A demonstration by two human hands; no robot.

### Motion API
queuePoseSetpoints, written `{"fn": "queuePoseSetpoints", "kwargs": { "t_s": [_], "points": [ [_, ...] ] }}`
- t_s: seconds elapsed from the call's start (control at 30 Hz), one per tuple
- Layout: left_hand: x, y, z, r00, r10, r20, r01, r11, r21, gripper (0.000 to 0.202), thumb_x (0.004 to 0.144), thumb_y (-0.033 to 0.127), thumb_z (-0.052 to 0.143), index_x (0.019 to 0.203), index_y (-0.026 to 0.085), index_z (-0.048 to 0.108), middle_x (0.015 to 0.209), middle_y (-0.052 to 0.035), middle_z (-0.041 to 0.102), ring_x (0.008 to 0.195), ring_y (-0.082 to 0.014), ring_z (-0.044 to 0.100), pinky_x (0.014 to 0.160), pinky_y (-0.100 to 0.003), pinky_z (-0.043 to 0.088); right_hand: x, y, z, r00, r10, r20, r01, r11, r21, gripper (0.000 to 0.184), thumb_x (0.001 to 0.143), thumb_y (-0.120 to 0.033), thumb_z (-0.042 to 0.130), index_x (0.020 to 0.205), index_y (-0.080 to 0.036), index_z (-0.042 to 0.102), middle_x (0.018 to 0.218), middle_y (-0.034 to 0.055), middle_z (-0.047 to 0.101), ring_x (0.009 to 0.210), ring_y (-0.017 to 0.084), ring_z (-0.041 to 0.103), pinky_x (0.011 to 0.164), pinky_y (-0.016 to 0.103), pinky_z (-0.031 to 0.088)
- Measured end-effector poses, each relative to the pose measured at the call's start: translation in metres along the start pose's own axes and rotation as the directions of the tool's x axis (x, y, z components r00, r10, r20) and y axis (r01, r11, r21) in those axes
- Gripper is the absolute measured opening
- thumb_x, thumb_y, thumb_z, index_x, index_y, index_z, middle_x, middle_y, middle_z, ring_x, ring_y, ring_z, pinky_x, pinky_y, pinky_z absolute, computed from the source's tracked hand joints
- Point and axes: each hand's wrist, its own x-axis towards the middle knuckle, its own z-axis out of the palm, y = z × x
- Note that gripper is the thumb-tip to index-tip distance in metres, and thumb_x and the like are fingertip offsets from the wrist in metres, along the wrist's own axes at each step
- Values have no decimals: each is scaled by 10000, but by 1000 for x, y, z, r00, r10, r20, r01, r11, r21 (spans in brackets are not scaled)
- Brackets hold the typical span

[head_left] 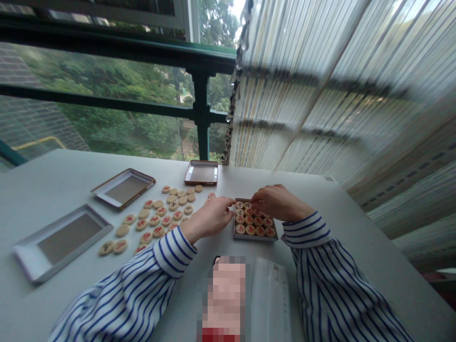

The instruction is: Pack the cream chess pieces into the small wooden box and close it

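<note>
In the head view, a box (255, 238) sits on the bench (345, 223) between the hands, its left rim at the fingertips of the left hand (211, 219) and its far right corner under the fingers of the right hand (278, 201). Round pieces (250, 230) fill it in rows, the nearer ones marked in red, a few at the far left corner in black. The left hand comes in from the side with fingers loosely extended; whether they grip the rim or a piece, I cannot tell. The right hand arches over the box, fingers bent down and hiding the pieces beneath, so its grasp cannot be told either. Loose pieces (166, 220) lie scattered left of the box, beyond the left forearm, some partly hidden by it. Past them stand a near tray (26, 264), a middle tray (106, 197) and a far tray (201, 183). A clear case (270, 304) lies nearer the person, between the forearms.
</note>
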Motion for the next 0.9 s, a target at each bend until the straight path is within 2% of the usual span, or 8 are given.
{"fn": "queuePoseSetpoints", "kwargs": {
  "t_s": [0.2, 0.4, 0.63, 0.9],
  "points": [
    [1, -2, -11, 998, -42, -53, 41, 999, -30, 346, 791, 239, 448, 1091, 117, 569, 1045, -104, 636, 876, -183, 608, 777, -292, 463, -6, 1, -8, 992, 10, -125, -16, 999, -42, 263, 830, -288, 410, 851, -216, 661, 838, 45, 678, 784, 175, 598, 675, 284, 341],
    [0, -4, -28, 987, -97, -129, 87, 993, -80, 337, 790, 265, 467, 1079, 129, 573, 1014, -94, 646, 844, -170, 615, 750, -283, 480, -8, -4, -13, 982, -3, -187, -5, 999, -42, 242, 823, -258, 416, 800, -196, 649, 806, 47, 669, 739, 158, 583, 652, 264, 333],
    [-5, -10, -58, 959, -127, -252, 96, 987, -132, 252, 780, 293, 486, 941, 150, 617, 892, -60, 668, 778, -160, 614, 708, -277, 485, -8, -11, -16, 950, 4, -314, -16, 999, -37, 232, 831, -243, 406, 778, -171, 620, 752, 38, 651, 695, 131, 550, 642, 257, 307],
    [-13, -13, -84, 925, -135, -356, 106, 989, -98, 232, 769, 345, 504, 834, 156, 622, 803, -45, 658, 720, -154, 602, 656, -258, 463, -9, -22, -17, 906, 3, -423, -16, 1000, -27, 293, 868, -308, 387, 690, -164, 569, 692, 23, 626, 642, 119, 522, 602, 265, 270]
  ]
}}
